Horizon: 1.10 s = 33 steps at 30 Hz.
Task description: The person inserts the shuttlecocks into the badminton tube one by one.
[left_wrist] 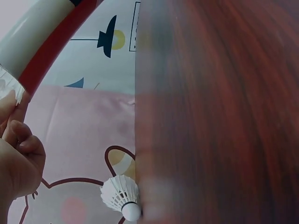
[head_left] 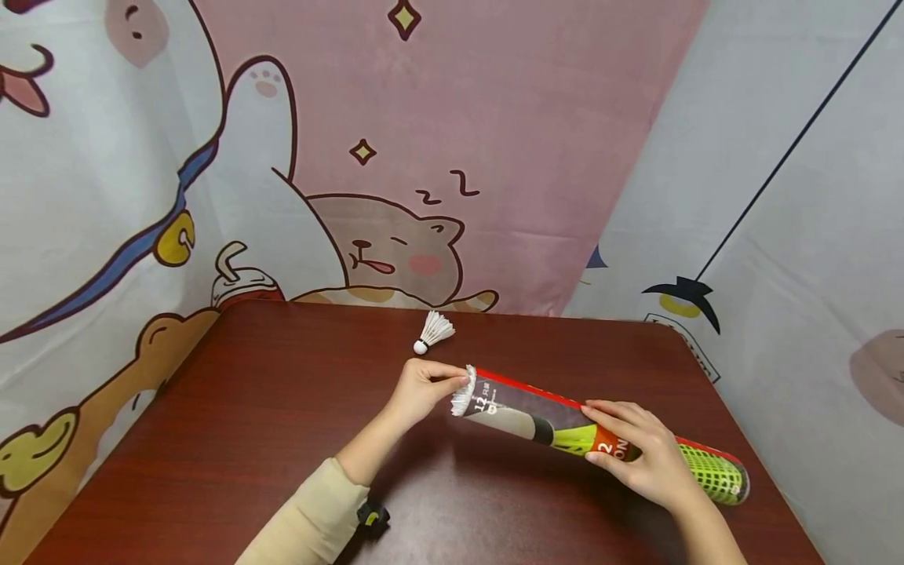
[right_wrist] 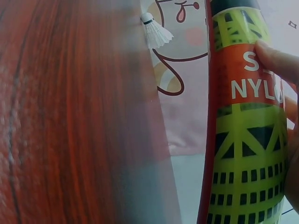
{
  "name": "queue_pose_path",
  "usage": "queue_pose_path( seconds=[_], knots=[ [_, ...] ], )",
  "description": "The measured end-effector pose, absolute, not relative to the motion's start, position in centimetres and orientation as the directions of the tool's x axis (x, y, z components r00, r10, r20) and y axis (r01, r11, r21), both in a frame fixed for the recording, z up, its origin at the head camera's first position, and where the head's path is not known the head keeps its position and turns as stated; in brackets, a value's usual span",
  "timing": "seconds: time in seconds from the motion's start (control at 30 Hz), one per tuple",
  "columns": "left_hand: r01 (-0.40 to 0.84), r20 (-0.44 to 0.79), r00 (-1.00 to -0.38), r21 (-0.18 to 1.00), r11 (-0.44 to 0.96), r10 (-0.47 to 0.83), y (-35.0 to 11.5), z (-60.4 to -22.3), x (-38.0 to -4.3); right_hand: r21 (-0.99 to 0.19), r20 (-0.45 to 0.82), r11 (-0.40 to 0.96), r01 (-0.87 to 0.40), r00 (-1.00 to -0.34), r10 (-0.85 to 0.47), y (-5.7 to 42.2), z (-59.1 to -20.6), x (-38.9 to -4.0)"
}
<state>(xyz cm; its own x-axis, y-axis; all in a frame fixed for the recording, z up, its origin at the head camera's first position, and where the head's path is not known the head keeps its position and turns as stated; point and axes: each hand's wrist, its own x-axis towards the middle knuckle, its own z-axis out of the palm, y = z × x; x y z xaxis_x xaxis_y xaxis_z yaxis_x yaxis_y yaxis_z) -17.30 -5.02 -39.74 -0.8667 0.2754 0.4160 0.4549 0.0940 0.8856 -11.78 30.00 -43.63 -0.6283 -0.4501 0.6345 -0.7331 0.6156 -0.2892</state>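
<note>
A printed shuttlecock tube point(head_left: 523, 412) is held tilted above the table, its left end higher. My right hand point(head_left: 653, 455) grips it around the middle, thumb and fingers on opposite sides; the right wrist view shows the thumb by the red band of the tube point(right_wrist: 247, 140). At the tube's left mouth, white feathers of a shuttlecock point(head_left: 462, 395) stick out. My left hand point(head_left: 417, 392) pinches those feathers between thumb and fingers, seen also in the left wrist view point(left_wrist: 21, 154). The rest of that shuttlecock is hidden inside the tube.
Another white shuttlecock point(head_left: 434, 333) lies near the back edge of the brown wooden table point(head_left: 282, 439), its cork toward me. Behind the table hangs a cartoon-printed cloth point(head_left: 537, 157). A small black object point(head_left: 373, 518) shows beside the left sleeve.
</note>
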Motion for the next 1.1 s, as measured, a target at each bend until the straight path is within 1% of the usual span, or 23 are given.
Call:
queue_pose_path(
  seconds=[0.2,0.47,0.7,0.83,0.93,1.1],
  knots=[
    [0.468,0.424,-0.863,0.876,0.12,0.276,-4.5,-39.7,-17.1,-0.288,0.636,0.619,-0.731,-0.629,-0.447,30.1,-43.7,-11.8],
    [0.506,0.433,-0.839,0.844,0.179,0.33,-3.8,-39.6,-16.8,-0.287,0.62,0.631,-0.721,-0.642,-0.451,30.0,-43.8,-11.7],
    [0.54,0.44,-0.818,0.809,0.232,0.37,-4.5,-42.7,-19.2,-0.283,0.621,0.631,-0.722,-0.639,-0.454,29.8,-44.0,-11.9],
    [0.579,0.455,-0.786,0.78,0.239,0.42,-5.4,-42.6,-19.7,-0.28,0.627,0.624,-0.729,-0.631,-0.456,29.8,-44.1,-12.0],
    [0.63,0.49,-0.749,0.736,0.248,0.447,-5.8,-42.4,-19.8,-0.278,0.629,0.624,-0.73,-0.629,-0.456,29.9,-44.0,-12.0],
    [0.714,0.563,-0.688,0.639,0.287,0.458,-6.0,-42.6,-20.0,-0.281,0.593,0.649,-0.707,-0.66,-0.462,29.8,-44.1,-12.0]
  ],
)
